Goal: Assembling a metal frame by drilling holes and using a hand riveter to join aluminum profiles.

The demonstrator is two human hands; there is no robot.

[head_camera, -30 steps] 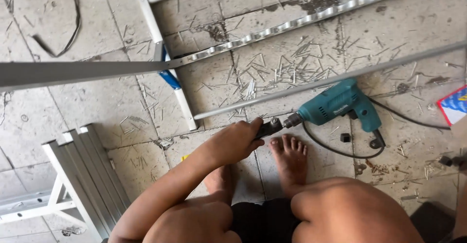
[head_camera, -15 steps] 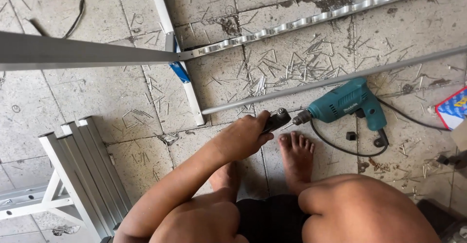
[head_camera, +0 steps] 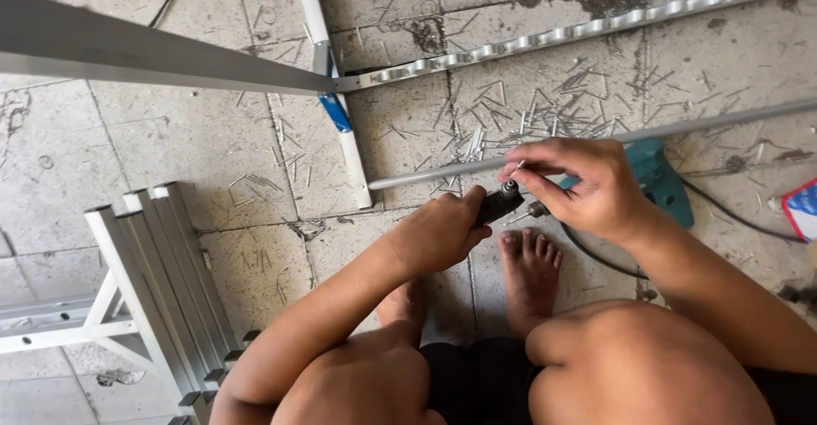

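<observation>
Teal drill [head_camera: 659, 178]: 1, lying on floor [head_camera: 170, 153], mostly hidden behind right hand [head_camera: 587, 182]; black cord [head_camera: 740, 221] trailing right.
Hands: 2. Left hand [head_camera: 442, 233] clenched around dark chuck [head_camera: 498, 204] at drill's nose. Right hand pinching thin bit [head_camera: 517, 168] between fingertips [head_camera: 532, 170], directly above chuck; second bit-like tip [head_camera: 521, 216] poking out just below.
Feet: 2, bare; right foot [head_camera: 529, 276] flat on tile, left foot [head_camera: 404, 302] partly hidden under forearm. Knees: 2, filling bottom edge.
Metal lengths on floor: 1 round rod [head_camera: 425, 174] running right behind hands; 1 scalloped strip [head_camera: 545, 38] slanting to upper right; 1 white bar [head_camera: 340, 127] with 1 blue patch, running top to centre. 1 grey flat bar [head_camera: 153, 55] crossing upper left, nearer camera.
Stacked grey profiles [head_camera: 166, 289] at lower left: about 4 ends visible, exact count unclear.
Metal slivers [head_camera: 511, 114]: too many to count, thickest around rod.
Red-and-blue packet [head_camera: 802, 208]: 1, cut by right edge.
Changes from 0.5 s ago: right hand newly in view, now covering drill body; left hand unmoved on chuck; view closer in, with profiles and white bar shifted slightly.
</observation>
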